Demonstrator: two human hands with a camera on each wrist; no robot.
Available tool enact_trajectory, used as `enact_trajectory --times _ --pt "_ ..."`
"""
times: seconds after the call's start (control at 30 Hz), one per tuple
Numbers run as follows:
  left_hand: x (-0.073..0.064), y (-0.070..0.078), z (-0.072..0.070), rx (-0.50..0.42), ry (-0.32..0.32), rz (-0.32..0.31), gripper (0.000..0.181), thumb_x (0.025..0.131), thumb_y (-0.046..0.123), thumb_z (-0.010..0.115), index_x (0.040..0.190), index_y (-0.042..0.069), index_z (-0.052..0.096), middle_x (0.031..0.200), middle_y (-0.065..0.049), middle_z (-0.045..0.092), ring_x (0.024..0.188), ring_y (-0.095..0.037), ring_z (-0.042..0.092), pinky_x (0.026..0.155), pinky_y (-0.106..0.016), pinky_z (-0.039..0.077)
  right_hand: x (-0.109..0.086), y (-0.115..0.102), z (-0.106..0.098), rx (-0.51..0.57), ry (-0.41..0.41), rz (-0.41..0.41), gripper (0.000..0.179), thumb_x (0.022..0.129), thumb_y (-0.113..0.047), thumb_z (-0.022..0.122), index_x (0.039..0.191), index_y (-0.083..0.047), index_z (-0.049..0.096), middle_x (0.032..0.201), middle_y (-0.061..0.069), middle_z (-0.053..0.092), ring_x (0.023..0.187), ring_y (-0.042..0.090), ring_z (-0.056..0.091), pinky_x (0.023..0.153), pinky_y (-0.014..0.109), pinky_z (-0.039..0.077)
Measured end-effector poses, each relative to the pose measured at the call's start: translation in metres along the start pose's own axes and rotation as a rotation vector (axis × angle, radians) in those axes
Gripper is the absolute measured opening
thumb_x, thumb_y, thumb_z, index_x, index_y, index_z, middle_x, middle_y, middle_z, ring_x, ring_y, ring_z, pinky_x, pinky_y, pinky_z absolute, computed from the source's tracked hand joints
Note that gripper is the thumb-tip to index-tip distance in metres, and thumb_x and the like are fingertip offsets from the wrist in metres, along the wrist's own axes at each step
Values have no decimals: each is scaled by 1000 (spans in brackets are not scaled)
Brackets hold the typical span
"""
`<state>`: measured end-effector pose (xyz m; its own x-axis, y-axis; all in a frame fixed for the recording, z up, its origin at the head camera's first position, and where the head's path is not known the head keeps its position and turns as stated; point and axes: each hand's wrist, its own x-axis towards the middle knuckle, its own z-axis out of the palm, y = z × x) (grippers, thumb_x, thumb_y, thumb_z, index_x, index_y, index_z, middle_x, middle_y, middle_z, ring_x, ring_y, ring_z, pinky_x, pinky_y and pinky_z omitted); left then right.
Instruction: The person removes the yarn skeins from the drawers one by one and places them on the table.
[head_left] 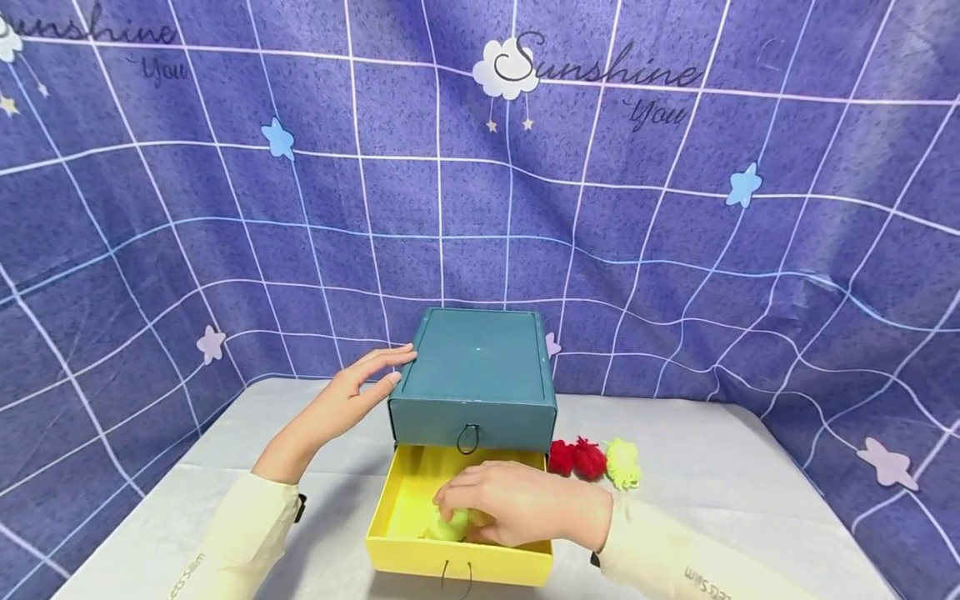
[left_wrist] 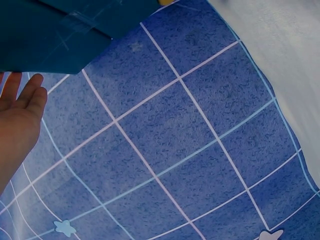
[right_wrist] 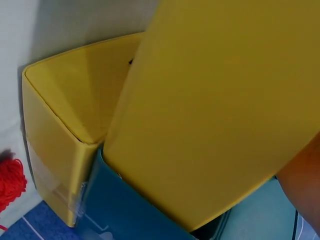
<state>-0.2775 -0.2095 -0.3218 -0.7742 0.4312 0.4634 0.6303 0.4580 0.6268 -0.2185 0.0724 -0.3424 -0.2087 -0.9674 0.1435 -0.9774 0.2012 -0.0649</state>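
Note:
A teal drawer box (head_left: 480, 354) stands on the table, its yellow lower drawer (head_left: 405, 557) pulled out toward me. Inside that drawer, the curled fingers of my right hand (head_left: 517, 504) hold a yellow-green yarn ball (head_left: 450, 527) near the front wall, partly hiding it. My left hand (head_left: 352, 396) lies against the box's left side, fingers straight and fingertips at the top edge. In the left wrist view, fingers of the left hand (left_wrist: 20, 115) reach the edge of the teal box (left_wrist: 45, 50). Yellow panels (right_wrist: 215, 100) fill much of the right wrist view, where the yarn ball is hidden.
Two red yarn bundles (head_left: 588, 460) and another yellow-green one (head_left: 622, 464) sit on the pale tabletop (head_left: 697, 467), right of the box. A purple gridded curtain (head_left: 480, 192) hangs close behind. Black cord loops (head_left: 468, 439) mark the drawer fronts.

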Motion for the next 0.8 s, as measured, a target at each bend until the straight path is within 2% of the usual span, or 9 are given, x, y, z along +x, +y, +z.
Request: enact_trajectory --times 0.1,0.17,0.37,0.6,0.8 --pt "-1 -1 0 -7 -6 -7 37 102 22 49 139 19 52 148 -2 42 140 -27 31 108 -59 26 1 -2 3 -8 25 8 26 85 -19 75 104 -19 57 107 -10 62 100 3 57 93 12 40" --pt "-1 -2 0 -8 -7 -6 37 102 22 49 139 19 52 148 -2 42 140 -28 31 108 -60 27 0 -2 5 -15 32 9 29 85 -20 75 106 -19 55 103 -10 61 94 3 57 91 11 41" --pt "-1 -3 0 -1 -2 3 37 102 21 49 139 19 53 148 -2 43 139 -28 32 108 -59 28 -1 -2 5 -50 0 5 40 85 -22 75 121 -19 59 111 -8 57 98 3 55 94 10 40" --pt "0 -2 0 11 -3 4 37 102 21 50 138 19 53 147 -2 43 139 -28 33 108 -59 27 -6 -1 1 -9 -34 86 39 84 -20 76 119 -17 57 114 -6 61 103 4 57 94 14 43" --pt "1 0 0 2 0 4 37 102 20 50 138 17 53 148 -3 43 139 -28 32 108 -59 27 -11 1 -2 -22 22 81 37 84 -20 76 115 -15 56 110 -6 61 102 6 58 94 14 42"
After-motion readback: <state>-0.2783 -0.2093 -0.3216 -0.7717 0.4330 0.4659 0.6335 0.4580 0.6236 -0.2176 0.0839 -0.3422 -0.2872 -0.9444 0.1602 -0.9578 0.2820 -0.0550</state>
